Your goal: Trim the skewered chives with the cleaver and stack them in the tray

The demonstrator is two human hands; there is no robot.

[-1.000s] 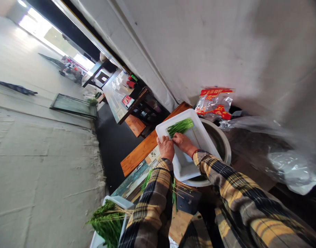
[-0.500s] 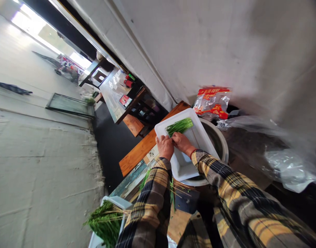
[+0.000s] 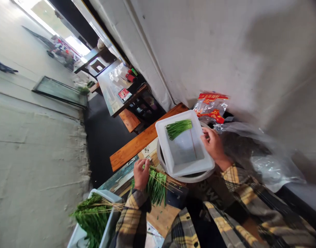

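A white tray rests tilted across the mouth of a round grey tub. In it lie a neat row of green stalks, which look like garlic chives on skewers, and one thin stick. My right hand is at the tray's right rim, thumb and fingers bent around the edge. My left hand is away from the tray, fingers loosely bent and apart, nothing visible in them. It hovers beside more skewered chives, whose sticks point right.
A pale bin at lower left holds more skewered greens. An orange wooden bench runs behind the tub. A red-printed plastic bag and clear plastic sheeting lie at right by the wall. A table stands farther back.
Both hands have left the chives in the tray. The left moved down and left toward the other skewered chives; the right moved to the tray's right rim. The tray has turned slightly.
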